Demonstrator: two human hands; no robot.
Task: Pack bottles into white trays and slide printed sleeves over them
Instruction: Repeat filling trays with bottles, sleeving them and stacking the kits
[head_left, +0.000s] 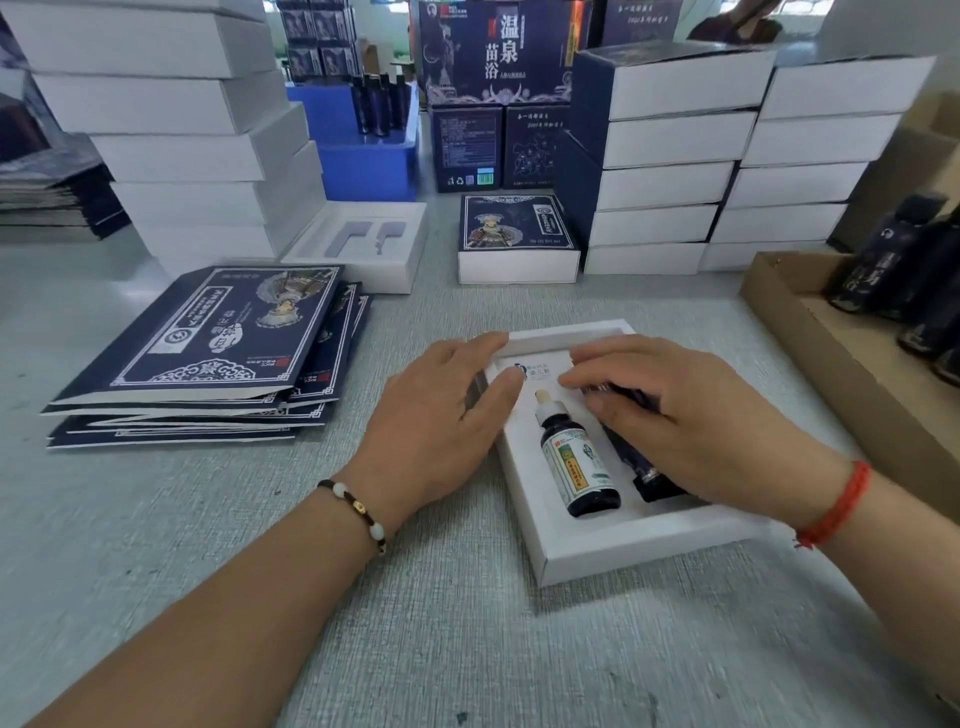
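Observation:
A white tray (613, 545) lies on the table in front of me. In its middle slot lies a small dark dropper bottle (576, 462) with a yellow-green label. A taller dark bottle (641, 462) lies in the right slot, and my right hand (696, 421) presses on it with straight fingers. My left hand (447, 415) rests flat on the tray's left edge, its fingertips on a small white printed card (540, 371) at the tray's top. A stack of flat navy printed sleeves (208, 353) lies to the left.
An empty white tray (405, 260) and a sleeved box (519, 244) sit further back. Piles of white boxes (670, 176) rise left and right. A cardboard box (852, 364) with dark bottles (883, 260) stands at the right. A blue bin (363, 156) with bottles is behind.

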